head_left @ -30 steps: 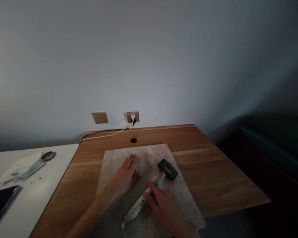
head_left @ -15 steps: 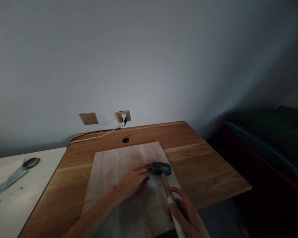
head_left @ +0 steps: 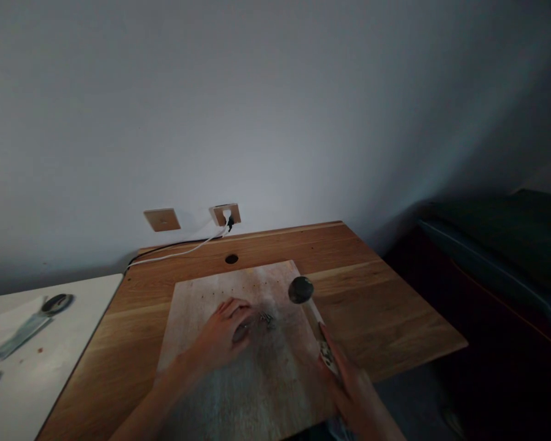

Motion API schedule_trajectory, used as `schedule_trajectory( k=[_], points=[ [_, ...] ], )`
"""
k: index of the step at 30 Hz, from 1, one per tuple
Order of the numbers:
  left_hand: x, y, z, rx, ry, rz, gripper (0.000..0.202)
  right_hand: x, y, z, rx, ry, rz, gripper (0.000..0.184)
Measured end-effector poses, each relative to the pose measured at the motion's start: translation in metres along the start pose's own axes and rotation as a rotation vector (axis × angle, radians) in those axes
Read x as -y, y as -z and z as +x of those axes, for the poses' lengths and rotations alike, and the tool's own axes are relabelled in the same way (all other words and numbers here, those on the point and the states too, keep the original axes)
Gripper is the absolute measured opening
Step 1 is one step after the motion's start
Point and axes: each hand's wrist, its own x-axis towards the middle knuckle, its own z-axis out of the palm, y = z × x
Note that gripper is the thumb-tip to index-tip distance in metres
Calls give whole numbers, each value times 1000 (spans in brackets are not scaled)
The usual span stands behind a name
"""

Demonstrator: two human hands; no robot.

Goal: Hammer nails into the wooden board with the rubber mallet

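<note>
A mallet [head_left: 300, 290] with a dark head and a pale handle is in my right hand [head_left: 349, 383], fingers wrapped round the handle. Its head is over the right edge of a pale wooden board [head_left: 211, 404], with the round face toward me. My left hand [head_left: 220, 335] is over the middle of the board, its fingers curled and somewhat blurred. Whatever lies under those fingers is hidden. Just right of the fingertips is a small cluster of thin metal pieces that look like nails [head_left: 266, 318]. Several small dark spots [head_left: 223, 293] run along the board's far part.
The board lies on a wooden desk [head_left: 371, 306] against the wall. A cable hole [head_left: 231, 259] and a plugged-in socket [head_left: 226, 215] are behind it. On the left, a white table [head_left: 64, 349] holds a roll of tape [head_left: 57, 303]. A dark cushioned piece [head_left: 500, 251] stands right.
My left hand has drawn back to the left and curled, baring the thin metal pieces. The mallet head has risen away from that hand and turned its round face toward me.
</note>
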Motion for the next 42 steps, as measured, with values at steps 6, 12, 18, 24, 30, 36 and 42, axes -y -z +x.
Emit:
schedule_trajectory(
  k=[6, 12, 18, 24, 30, 36, 42],
  points=[
    [1, -2, -10, 58, 64, 129, 21, -4, 5, 10, 64, -14, -72, 63],
    [1, -2, 12, 70, 72, 125, 20, -3, 2, 5, 5, -4, -57, 56],
    [14, -8, 78, -23, 86, -123, 24, -6, -1, 6, -66, 18, -15, 50],
    [19, -23, 118, 64, 25, -7, 37, -6, -2, 5, -18, -17, 34, 55],
    [20, -25, 125, 71, 26, 45, 42, -9, -4, 5, -53, -16, 31, 54],
    [22, -27, 137, 51, 56, 26, 34, -14, -6, 5, -33, -43, 20, 56],
    [26, -36, 141, 28, 51, 4, 35, -19, -7, 4, -58, -45, -16, 58]
  ],
)
